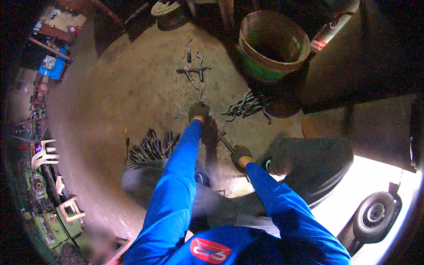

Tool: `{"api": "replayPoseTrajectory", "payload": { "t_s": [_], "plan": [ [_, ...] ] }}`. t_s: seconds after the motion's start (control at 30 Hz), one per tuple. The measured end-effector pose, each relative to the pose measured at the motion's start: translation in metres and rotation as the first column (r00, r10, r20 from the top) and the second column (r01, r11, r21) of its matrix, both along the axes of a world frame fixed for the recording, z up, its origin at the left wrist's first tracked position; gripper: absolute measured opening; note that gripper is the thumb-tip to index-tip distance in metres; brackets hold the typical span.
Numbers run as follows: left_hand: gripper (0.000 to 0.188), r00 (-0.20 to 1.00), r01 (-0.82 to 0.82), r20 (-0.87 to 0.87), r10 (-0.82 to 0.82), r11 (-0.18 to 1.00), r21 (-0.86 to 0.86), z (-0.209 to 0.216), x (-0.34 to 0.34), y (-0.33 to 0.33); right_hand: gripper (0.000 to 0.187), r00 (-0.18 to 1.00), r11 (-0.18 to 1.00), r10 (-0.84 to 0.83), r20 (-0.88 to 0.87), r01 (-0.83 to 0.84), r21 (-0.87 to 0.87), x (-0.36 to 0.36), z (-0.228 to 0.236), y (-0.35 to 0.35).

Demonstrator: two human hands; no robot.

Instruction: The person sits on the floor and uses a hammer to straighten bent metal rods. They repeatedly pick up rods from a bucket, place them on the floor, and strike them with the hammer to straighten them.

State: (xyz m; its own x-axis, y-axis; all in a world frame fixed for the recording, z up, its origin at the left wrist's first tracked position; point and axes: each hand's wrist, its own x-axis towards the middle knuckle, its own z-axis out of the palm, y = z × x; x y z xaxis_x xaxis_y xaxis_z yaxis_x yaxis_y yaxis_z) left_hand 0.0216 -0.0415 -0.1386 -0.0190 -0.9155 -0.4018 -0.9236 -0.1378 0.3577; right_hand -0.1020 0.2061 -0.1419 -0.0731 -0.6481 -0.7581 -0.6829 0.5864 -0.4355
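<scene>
My left hand (199, 110), in a dark glove with a yellow cuff, reaches forward over the floor. Its fingers are closed at the near end of a wavy metal rod (198, 91) with a dark sleeve at its far end. That far end lies by a dark crossbar (194, 70). Two similar wavy rods, one of them a rod with a black end (189, 51), lie just beyond. Closer to my body, my right hand (241, 155), also gloved, is closed round the handle of what looks like a hammer (226, 142), its small head pointing forward-left.
Right of my left hand lies a pile of wavy grey rods (247, 106). Several black-ended pieces (152, 147) are heaped by my left knee. A large green-sided bucket (274, 48) stands at the far right. Machines (48, 229) and a white plastic chair (45, 154) line the left side.
</scene>
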Motion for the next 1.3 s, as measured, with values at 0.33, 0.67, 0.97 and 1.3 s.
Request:
{"api": "replayPoseTrajectory", "payload": {
  "t_s": [0.33,0.67,0.97,1.3],
  "plan": [
    [0.051,0.988,0.155,0.050,-0.149,0.975,-0.161,-0.039,-0.081,-0.153,0.044,0.999,0.995,-0.004,0.047,0.009,-0.102,0.001,-0.014,0.005],
    [0.032,0.984,0.139,0.128,-0.122,0.981,-0.138,-0.044,-0.108,-0.176,0.049,0.999,0.991,-0.051,0.003,0.050,0.127,-0.003,-0.016,0.000],
    [0.025,0.978,-0.025,0.205,0.042,0.996,-0.083,-0.089,-0.105,-0.184,0.047,1.000,1.000,0.016,0.000,-0.016,0.005,-0.001,0.001,-0.001],
    [0.025,0.891,0.441,0.091,-0.445,0.797,-0.413,-0.019,-0.109,-0.100,0.041,0.991,0.998,-0.050,-0.127,0.055,0.036,-0.054,0.019,0.016]
  ]
}}
